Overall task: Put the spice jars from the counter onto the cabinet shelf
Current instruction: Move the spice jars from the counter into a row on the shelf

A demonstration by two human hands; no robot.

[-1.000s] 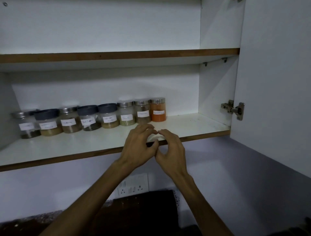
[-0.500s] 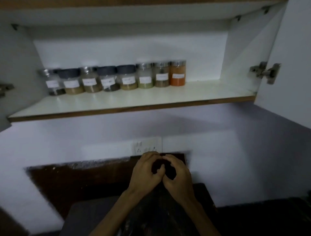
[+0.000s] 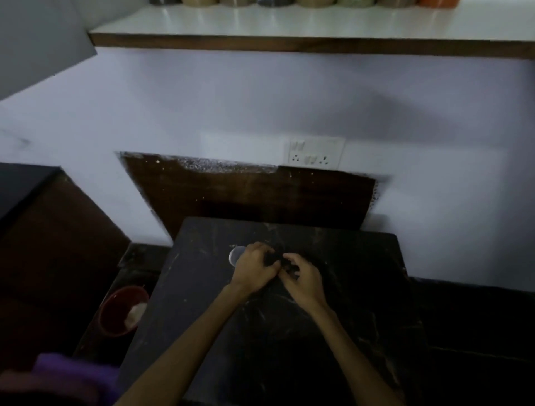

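Wall (image 3: 260,101), pale, far beyond the fingertips. Cabinet shelf (image 3: 289,23) high above them; spice jars (image 3: 315,2) in a row along its back, only their bases visible. Counter slab (image 3: 289,333), dark, beneath both hands. Red bowl (image 3: 123,310) well left of the fingers. Left hand (image 3: 253,268) and right hand (image 3: 302,278): fingers curled, tips meeting; whether they grip anything cannot be told. Pale round object (image 3: 236,255) just left of the left fingers.

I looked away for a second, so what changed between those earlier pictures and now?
Both hands dropped from the shelf edge to the dark counter. The left hand and right hand are now close together over something dark I cannot make out. The view tilted down too. The row of spice jars stays on the shelf, only the bottoms showing.
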